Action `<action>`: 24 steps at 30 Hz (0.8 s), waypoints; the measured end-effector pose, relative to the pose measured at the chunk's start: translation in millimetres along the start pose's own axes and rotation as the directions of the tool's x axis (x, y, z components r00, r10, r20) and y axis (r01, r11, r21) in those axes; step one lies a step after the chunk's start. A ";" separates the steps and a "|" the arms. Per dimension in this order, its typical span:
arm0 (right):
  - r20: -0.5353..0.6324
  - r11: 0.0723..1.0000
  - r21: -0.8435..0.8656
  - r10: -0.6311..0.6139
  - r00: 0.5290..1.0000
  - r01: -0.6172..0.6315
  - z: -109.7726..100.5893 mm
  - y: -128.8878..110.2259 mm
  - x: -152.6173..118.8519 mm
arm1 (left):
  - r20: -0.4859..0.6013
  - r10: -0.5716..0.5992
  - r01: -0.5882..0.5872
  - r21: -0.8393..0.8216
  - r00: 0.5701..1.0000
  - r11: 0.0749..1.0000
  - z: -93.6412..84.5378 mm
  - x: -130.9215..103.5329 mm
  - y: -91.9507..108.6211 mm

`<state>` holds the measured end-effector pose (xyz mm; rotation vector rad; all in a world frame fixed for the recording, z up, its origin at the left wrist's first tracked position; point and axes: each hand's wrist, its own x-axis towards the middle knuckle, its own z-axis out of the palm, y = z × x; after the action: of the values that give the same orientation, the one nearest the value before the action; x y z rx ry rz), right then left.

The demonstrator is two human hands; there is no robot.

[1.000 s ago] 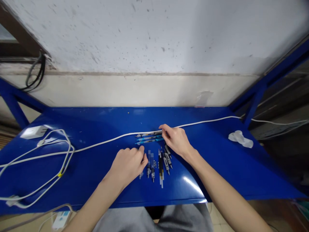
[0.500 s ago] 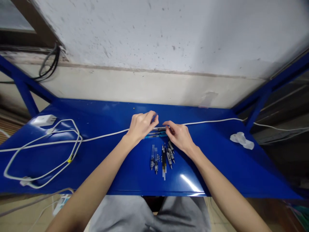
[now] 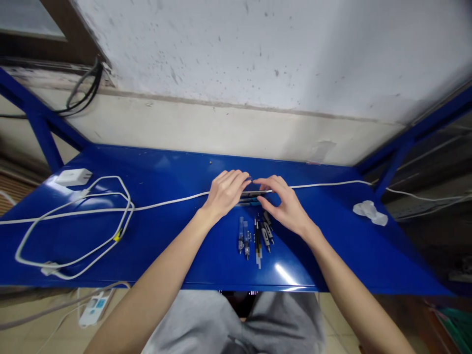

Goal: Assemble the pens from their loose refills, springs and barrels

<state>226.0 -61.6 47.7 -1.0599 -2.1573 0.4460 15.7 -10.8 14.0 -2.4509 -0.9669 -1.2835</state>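
Note:
My left hand (image 3: 227,192) is closed above the blue table, its fingertips pinched around something small that I cannot make out; a dark tip shows at the fingers. To its right, my right hand (image 3: 283,202) has thumb and fingers apart, its index fingertip close to the left fingertips. Under and between both hands lie several pens (image 3: 250,200), partly covered. Nearer to me are clear pen barrels (image 3: 247,240), tiny clear pieces (image 3: 250,236), dark ink refills (image 3: 257,241) with pale ends, and grey pen grips (image 3: 266,237) with pointed dark tips.
A white cable (image 3: 169,202) runs across the blue table (image 3: 206,265) behind the pens. On the left are a coiled white cord (image 3: 129,201) and a white charger (image 3: 73,177). Crumpled clear plastic (image 3: 369,212) lies right. Blue frame posts stand at both sides, a wall behind.
My right hand has opened, its thumb and fingers spreading apart. My left hand has shifted slightly right, closer to the right fingertips. The camera view has shifted a little.

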 end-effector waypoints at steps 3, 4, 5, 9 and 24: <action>0.065 0.998 0.005 0.059 0.996 -0.059 -11.7 -16.8 -14.9 | -0.010 0.027 -0.027 -0.006 1.000 1.000 2.0 0.7 -0.4; 0.104 0.997 0.004 0.079 0.991 -0.080 -14.9 -20.7 -21.3 | -0.008 0.032 -0.032 -0.010 0.999 0.999 2.2 0.9 -0.1; 0.150 0.994 0.002 0.104 0.983 -0.105 -17.8 -23.6 -27.7 | -0.003 0.037 -0.037 -0.013 0.999 0.999 2.3 1.1 0.4; 0.301 0.982 -0.049 0.187 0.935 -0.180 -25.8 -27.1 -47.9 | 0.024 0.046 -0.046 -0.025 0.999 0.999 1.8 2.1 4.3; 0.489 0.980 -0.160 0.183 0.853 -0.119 -9.3 -33.7 -59.2 | 0.046 0.044 -0.042 -0.055 0.998 0.998 2.4 2.1 9.3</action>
<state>239.5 -129.0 48.0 -1.3008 -2.5931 0.7382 24.1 -15.9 15.3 -2.5398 -0.8969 -1.2590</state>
